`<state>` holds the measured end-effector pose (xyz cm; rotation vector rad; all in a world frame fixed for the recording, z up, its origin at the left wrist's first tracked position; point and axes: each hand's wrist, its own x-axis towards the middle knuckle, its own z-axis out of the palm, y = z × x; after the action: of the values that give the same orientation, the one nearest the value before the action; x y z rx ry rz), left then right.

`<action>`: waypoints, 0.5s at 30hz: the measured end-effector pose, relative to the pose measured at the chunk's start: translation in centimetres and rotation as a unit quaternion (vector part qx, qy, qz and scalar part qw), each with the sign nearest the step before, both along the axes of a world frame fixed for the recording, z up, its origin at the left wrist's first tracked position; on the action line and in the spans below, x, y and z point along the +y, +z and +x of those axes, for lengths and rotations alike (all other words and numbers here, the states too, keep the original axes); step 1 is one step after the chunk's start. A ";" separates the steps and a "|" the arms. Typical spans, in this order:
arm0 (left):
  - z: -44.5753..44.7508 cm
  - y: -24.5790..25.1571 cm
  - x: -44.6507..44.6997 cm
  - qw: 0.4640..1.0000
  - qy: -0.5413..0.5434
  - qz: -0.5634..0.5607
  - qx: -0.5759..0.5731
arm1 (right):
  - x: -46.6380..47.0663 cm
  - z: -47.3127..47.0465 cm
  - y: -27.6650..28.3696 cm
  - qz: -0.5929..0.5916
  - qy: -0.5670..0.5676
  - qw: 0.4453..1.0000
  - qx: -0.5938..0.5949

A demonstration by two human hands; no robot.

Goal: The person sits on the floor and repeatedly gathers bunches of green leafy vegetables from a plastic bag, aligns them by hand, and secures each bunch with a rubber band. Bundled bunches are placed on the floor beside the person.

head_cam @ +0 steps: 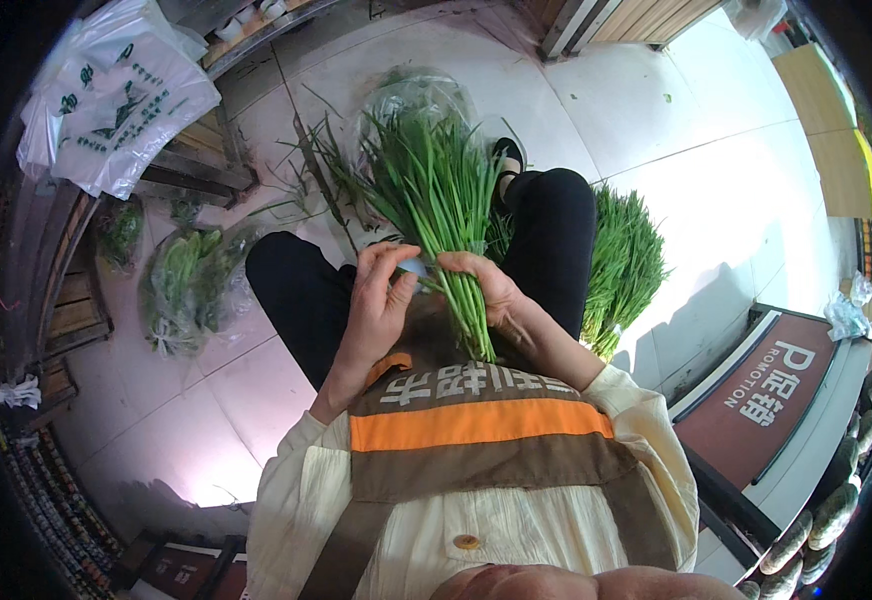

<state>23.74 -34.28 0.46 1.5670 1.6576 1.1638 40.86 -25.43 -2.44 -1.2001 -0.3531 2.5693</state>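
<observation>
My right hand (pixel 492 285) is closed around the lower stalks of a bunch of green chives (pixel 436 180). The cut stalk ends point toward my apron (pixel 481 427), and the leaves fan out away from me between my knees. My left hand (pixel 380 300) is close beside the bunch, with thumb and forefinger pinched on a thin green stalk at its side. A small pale patch shows by those fingertips; what it is cannot be made out. Beyond the leaves, a clear plastic bag (pixel 425 82) rests on the floor. Another chive bundle (pixel 623 262) lies right of my knee.
Bagged leafy greens (pixel 185 277) lie on the tiles at left, near loose leaf trimmings (pixel 297 187). White plastic carrier bags (pixel 121 97) hang over a wooden stand at upper left. A promotion display stand (pixel 766 390) is at right, with cardboard boxes (pixel 826 127) farther up.
</observation>
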 end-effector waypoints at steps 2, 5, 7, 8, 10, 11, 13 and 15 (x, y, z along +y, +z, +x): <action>-0.4 -1.0 -0.1 0.978 0.000 -0.069 -0.195 | -0.3 -0.2 -0.4 -0.023 0.009 1.000 -0.006; -1.3 -1.5 -0.4 0.882 -0.004 -0.159 -0.443 | -0.4 -0.4 -0.4 -0.015 0.015 1.000 0.005; -1.8 -1.5 -0.8 0.820 -0.009 -0.193 -0.539 | 0.0 -0.3 0.2 0.032 0.010 0.999 -0.003; -2.0 -1.4 -1.0 0.871 0.009 -0.217 -0.441 | 0.3 -0.4 0.6 0.047 0.015 0.999 -0.015; -2.0 -1.6 -1.0 0.956 -0.025 -0.135 -0.259 | 1.5 -0.1 2.1 0.095 0.023 0.995 0.022; -2.0 -1.8 -1.0 0.979 -0.034 -0.092 -0.179 | 1.9 -0.1 3.0 0.134 0.027 0.990 0.032; -1.5 -2.8 -0.2 0.982 -0.017 -0.096 -0.160 | 2.2 -0.1 4.9 0.218 0.094 0.971 0.004; -0.9 -4.4 1.3 0.983 -0.036 -0.130 -0.126 | 2.1 -0.3 6.5 0.305 0.165 0.938 -0.011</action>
<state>22.82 -33.00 -3.94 1.2503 1.5046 1.0149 40.56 -23.31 4.05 -0.9871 -1.3396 2.3976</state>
